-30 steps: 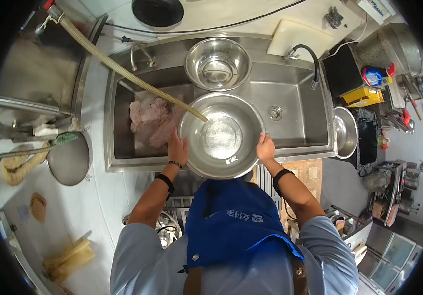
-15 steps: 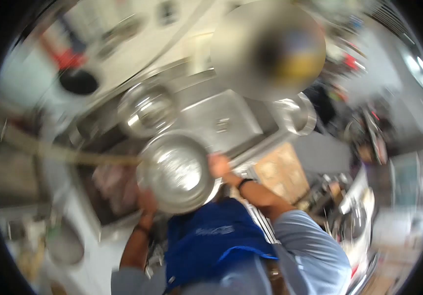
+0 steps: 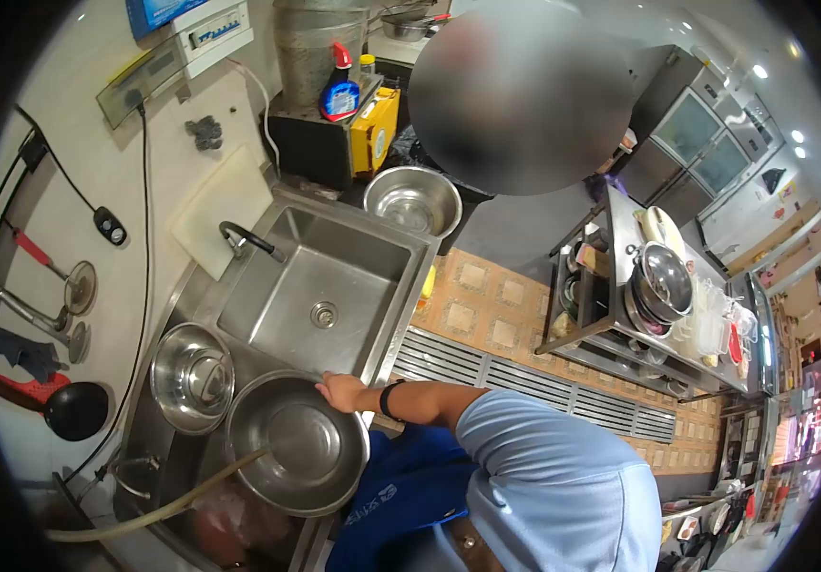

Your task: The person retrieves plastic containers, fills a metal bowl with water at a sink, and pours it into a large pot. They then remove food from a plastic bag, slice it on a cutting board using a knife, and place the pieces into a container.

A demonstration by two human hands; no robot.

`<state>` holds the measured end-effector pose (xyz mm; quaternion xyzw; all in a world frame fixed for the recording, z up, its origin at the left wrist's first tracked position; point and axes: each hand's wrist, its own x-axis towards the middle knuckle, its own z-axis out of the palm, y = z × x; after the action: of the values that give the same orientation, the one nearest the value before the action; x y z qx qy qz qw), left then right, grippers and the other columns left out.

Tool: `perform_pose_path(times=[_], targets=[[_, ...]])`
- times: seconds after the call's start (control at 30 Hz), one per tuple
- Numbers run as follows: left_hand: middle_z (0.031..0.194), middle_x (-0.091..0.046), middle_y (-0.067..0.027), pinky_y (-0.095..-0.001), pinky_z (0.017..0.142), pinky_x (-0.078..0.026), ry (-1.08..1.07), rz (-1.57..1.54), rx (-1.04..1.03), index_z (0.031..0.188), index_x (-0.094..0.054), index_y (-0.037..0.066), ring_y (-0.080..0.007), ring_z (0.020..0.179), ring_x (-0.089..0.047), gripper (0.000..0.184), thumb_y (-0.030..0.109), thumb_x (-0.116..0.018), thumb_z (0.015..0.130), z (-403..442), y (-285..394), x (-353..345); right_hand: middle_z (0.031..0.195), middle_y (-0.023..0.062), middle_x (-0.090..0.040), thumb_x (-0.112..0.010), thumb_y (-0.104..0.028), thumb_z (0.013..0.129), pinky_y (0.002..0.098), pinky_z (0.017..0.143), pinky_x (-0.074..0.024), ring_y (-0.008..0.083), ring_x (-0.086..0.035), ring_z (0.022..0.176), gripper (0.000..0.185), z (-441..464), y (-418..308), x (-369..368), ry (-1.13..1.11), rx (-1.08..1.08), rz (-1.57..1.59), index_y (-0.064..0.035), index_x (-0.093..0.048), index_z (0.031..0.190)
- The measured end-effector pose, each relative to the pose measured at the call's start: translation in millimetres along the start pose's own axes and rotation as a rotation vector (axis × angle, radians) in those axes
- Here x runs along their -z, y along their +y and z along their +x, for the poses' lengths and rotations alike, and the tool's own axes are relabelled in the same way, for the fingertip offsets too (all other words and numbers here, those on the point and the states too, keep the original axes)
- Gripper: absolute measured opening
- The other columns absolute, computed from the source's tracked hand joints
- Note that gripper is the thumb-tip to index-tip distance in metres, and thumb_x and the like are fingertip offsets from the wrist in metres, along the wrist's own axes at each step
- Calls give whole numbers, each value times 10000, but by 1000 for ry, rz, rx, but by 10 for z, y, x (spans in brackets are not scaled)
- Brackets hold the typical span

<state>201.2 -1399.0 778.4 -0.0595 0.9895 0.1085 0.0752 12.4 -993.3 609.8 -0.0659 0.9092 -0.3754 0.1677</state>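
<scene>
A large steel basin (image 3: 298,443) sits at the sink's divider, with the end of a tan hose (image 3: 182,498) lying over its inside. My right hand (image 3: 342,392) grips the upper right rim of this basin. Out of sight is my left hand. Beside the basin, a smaller steel bowl (image 3: 193,377) rests on the sink's back ledge. Pinkish meat (image 3: 239,522) lies in the near sink compartment, partly hidden by the basin and hose.
Right of the sink (image 3: 334,286) stands another steel bowl (image 3: 413,202). A white board (image 3: 223,212) leans on the wall behind the black faucet (image 3: 250,238). A metal table (image 3: 620,276) with pans stands at the right. A grey blur covers the upper middle.
The view has swung right, showing more floor and the metal table. My left hand has left the view. My right hand stays on the basin's rim.
</scene>
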Motion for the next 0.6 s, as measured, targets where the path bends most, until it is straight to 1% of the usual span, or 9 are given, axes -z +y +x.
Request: perform_pose_path(times=[0.03,0.1,0.13,0.23,0.27,0.33,0.37,0.4,0.6], targets=[[1237,-673,-240,-478,1038,-472,326,-81,51,1265,-653,-26,-420,1172,-622,384,186,-650,945,-12,-269,147,981,321,-699,-454,-423,1071,577,869,-523,502,-679,962,462,-19,-22,48,-14,8,-2,20,-571,1133],[1262,-664,-240,-467,1033,-472,571,101,-35,1280,-659,-9,-403,1192,-618,356,205,-648,996,22,-464,778,1028,285,-699,-440,-409,1069,571,828,-544,479,-692,934,443,8,28,-1,-7,82,-72,-2,-606,1117],[1316,-655,-225,-455,1063,-459,594,32,55,1313,-639,-25,-392,1225,-612,341,179,-596,1042,-35,-365,1170,1009,244,-692,-448,-352,1057,567,775,-555,436,-703,874,372,88,144,-44,-72,367,-317,-34,-641,1085],[1315,-668,-191,-412,1067,-465,846,27,76,1318,-651,3,-352,1221,-627,349,141,-664,997,-53,-75,2088,935,187,-702,-444,-227,1039,558,668,-537,396,-685,779,285,148,160,-222,-75,298,-431,-81,-687,1013],[1299,-677,-181,-401,1052,-477,909,59,97,1305,-662,21,-336,1202,-639,335,131,-670,989,-69,-9,2300,892,182,-702,-453,-225,1028,555,675,-538,396,-683,787,277,106,250,-255,82,402,-362,-79,-687,997],[1279,-696,-130,-376,986,-516,1018,112,105,1306,-674,52,-266,1153,-664,358,169,-705,970,-95,-128,2611,973,205,-719,-508,-209,1001,529,741,-557,402,-693,853,264,243,629,-415,133,537,-461,-56,-690,1116],[1162,-706,-162,-405,939,-533,1079,175,95,1233,-680,30,-325,1070,-681,338,186,-725,935,-95,-145,2763,1014,271,-713,-507,-279,1029,558,797,-542,467,-682,899,332,207,539,-335,199,601,-310,-3,-667,1122],[1130,-697,-173,-413,915,-536,1122,167,67,1213,-676,23,-343,1027,-679,353,206,-733,917,-67,-181,2868,1022,337,-690,-467,-372,1068,588,852,-515,525,-660,941,446,184,393,-261,74,126,-138,36,-640,1119],[1071,-697,-167,-437,789,-560,1113,239,198,1173,-671,17,-316,893,-703,392,273,-741,885,-61,-409,3255,1005,372,-671,-441,-418,1085,602,871,-495,571,-623,1005,486,202,319,-143,2,97,-202,42,-597,1096]])
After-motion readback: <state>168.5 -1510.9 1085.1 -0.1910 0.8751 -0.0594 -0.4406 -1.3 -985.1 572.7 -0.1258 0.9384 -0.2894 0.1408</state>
